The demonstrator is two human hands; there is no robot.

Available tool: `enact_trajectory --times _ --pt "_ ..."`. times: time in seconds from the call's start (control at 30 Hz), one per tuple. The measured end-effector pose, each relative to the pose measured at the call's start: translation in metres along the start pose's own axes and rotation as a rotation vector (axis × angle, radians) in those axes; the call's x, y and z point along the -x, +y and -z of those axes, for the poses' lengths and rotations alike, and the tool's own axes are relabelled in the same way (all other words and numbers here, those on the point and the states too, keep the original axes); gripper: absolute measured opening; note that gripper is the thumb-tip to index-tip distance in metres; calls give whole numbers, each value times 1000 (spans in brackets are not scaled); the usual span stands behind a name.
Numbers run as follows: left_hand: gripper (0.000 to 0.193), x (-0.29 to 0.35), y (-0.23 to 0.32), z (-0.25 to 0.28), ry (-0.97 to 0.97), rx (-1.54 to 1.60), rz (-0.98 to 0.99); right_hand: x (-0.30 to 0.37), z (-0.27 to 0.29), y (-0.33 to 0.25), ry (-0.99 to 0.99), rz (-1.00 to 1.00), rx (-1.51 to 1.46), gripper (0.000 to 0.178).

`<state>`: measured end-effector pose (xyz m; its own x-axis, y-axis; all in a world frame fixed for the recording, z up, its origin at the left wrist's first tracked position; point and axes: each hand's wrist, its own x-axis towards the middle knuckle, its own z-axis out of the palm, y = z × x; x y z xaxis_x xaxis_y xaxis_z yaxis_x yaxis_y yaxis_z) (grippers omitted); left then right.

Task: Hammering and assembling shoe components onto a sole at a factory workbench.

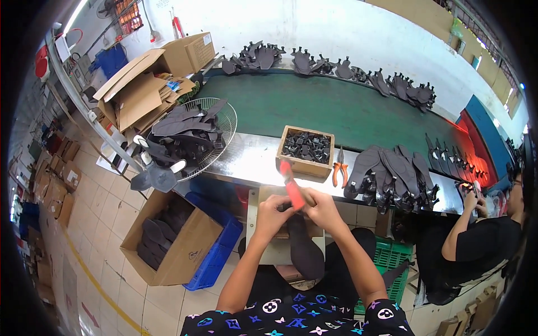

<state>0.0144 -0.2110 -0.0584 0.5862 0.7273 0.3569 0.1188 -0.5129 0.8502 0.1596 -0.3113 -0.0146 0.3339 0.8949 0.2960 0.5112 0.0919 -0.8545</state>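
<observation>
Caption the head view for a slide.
Left hand steadies a dark shoe sole while right hand grips a red-handled tool beside a wooden box of black parts.

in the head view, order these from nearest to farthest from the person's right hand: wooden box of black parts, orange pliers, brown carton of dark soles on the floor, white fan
1. wooden box of black parts, just up from the right hand, on the bench edge.
2. orange pliers, up and slightly right, beside the box; nearly as close, hard to call.
3. brown carton of dark soles, down left on the floor.
4. white fan, far up left.
</observation>
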Motion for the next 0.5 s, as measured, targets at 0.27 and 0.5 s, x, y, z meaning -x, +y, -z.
enact_trajectory --times 0.27,0.5 --pt "30 -5 -9 10 -81 140 -95 6 9 -15 -49 167 281 22" --pt "30 -4 -11 5 -151 291 137 41 22 -40 116 -135 -62 32"
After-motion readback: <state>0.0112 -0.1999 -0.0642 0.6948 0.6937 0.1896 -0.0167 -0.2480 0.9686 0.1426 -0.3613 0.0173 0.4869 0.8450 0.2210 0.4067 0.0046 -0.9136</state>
